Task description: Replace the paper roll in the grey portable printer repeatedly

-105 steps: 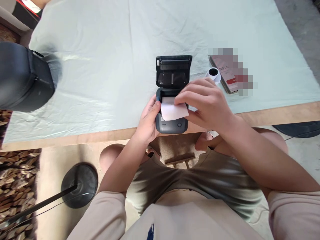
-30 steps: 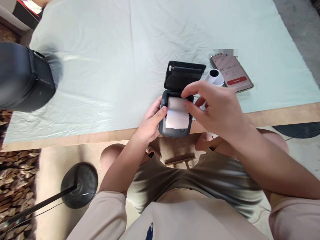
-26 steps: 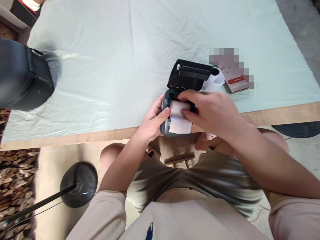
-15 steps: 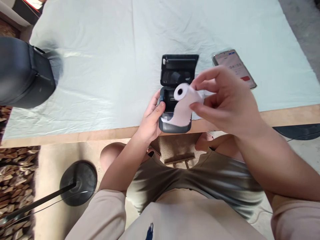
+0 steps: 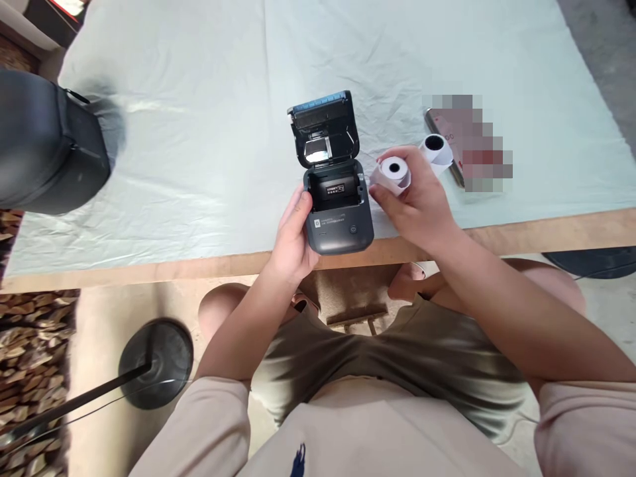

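A small dark label printer [image 5: 338, 228] is gripped along its left side by my left hand [image 5: 293, 235], thumb on its edge. Its lid [image 5: 325, 129] stands raised, and the paper bay inside shows a printed label and no roll. To the printer's right, my right hand [image 5: 422, 202] is closed around a white paper roll [image 5: 394, 169] with a dark core hole and a loose end curling round it. Just beyond that hand, a second white paper roll [image 5: 440, 156] rests near the phone; whether my fingers touch it I cannot tell.
A phone [image 5: 464, 142], partly blurred out, lies on the pale cloth [image 5: 199, 132] at the right. A black zipped case [image 5: 50, 142] sits at the left. The table's wooden front edge [image 5: 149, 270] runs before my knees. A round black stand base [image 5: 156, 364] is on the floor.
My right hand has moved away from the printer to the right with a paper roll. The printer has tilted toward me, its bay now uncovered. A second roll now shows near the phone.
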The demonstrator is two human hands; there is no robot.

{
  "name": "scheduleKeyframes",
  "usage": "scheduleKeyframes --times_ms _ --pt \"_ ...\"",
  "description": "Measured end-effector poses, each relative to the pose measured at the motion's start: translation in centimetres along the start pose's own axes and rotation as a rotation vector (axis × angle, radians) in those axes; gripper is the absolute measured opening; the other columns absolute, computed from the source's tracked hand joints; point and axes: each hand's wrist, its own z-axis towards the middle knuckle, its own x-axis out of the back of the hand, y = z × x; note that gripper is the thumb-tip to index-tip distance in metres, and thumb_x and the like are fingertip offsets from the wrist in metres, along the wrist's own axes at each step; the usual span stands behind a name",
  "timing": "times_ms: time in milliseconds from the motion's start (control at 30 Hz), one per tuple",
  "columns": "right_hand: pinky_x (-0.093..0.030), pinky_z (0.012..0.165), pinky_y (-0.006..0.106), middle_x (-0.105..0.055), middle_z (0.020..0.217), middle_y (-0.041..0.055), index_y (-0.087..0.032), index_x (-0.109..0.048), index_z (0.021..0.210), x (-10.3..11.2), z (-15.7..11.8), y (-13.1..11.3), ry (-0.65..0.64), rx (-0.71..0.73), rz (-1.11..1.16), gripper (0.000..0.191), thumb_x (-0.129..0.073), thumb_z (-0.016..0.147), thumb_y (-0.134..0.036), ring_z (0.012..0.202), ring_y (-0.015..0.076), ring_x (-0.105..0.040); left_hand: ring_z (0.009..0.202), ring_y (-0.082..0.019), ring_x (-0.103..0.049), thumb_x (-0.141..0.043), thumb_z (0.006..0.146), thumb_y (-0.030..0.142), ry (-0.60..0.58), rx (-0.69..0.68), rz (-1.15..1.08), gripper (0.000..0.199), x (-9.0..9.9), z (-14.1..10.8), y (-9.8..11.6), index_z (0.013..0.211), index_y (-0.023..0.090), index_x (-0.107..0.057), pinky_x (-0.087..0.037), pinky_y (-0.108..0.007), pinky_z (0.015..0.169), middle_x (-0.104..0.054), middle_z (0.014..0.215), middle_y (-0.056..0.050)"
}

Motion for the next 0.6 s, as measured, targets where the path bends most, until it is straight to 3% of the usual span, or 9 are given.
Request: scheduleKeyframes --times_ms 133,233,367,467,600 --pt "-0.061 0.090 0.048 -0.075 0.114 0.0090 -0.027 -0.060 0.135 -0.2 -0.3 1.7 -0.042 0.114 -0.287 0.041 -0.063 0.095 -0.027 0.097 0.0282 -0.071 0.122 -0.026 -0.081 -0.069 0.103 0.046 0.018 -0.003 0.017 0.026 -0.2 -0.1 0.0 0.114 0.023 -0.076 -0.066 -0.037 0.108 -0.085 0.117 -0.005" --pt "-0.061 0.089 0.047 -0.077 0.120 0.0105 -0.024 -0.061 0.140 0.0 -0.7 1.3 -0.056 0.223 -0.416 0.046 -0.056 0.095 -0.022 0.107 0.0307 -0.074 0.126 -0.029 -0.079 -0.072 0.101 0.049 -0.004 -0.018 0.028 0.030 0.0 0.0 0.0 0.117 0.023 -0.076 -0.064 -0.039 0.111 -0.085 0.122 -0.005" --pt "-0.055 0.106 0.053 -0.072 0.129 0.0154 -0.026 -0.064 0.135 1.6 -0.5 -0.8 0.203 0.343 -0.575 0.035 -0.058 0.102 -0.035 0.125 0.0348 -0.066 0.131 -0.030 -0.077 -0.076 0.098 0.053 -0.031 -0.029 0.041 0.034 0.2 0.0 -0.1 0.116 0.024 -0.075 -0.066 -0.040 0.109 -0.084 0.125 -0.005" --pt "-0.046 0.109 0.058 -0.063 0.130 0.0222 -0.023 -0.066 0.129 3.1 0.8 -0.7 0.388 0.152 -0.672 0.037 -0.071 0.095 -0.035 0.124 0.0387 -0.059 0.135 -0.030 -0.075 -0.079 0.095 0.055 -0.031 -0.042 0.071 0.036 0.2 0.0 -0.1 0.115 0.025 -0.075 -0.066 -0.038 0.108 -0.084 0.124 -0.005" --pt "-0.045 0.099 0.047 -0.056 0.132 0.0215 -0.024 -0.066 0.126 3.6 2.4 2.2 0.228 -0.127 -0.605 0.040 -0.080 0.088 -0.030 0.116 0.0332 -0.053 0.144 -0.031 -0.070 -0.084 0.090 0.060 -0.021 -0.068 0.129 0.046 0.1 0.0 -0.2 0.119 0.026 -0.074 -0.064 -0.040 0.113 -0.083 0.126 -0.006"
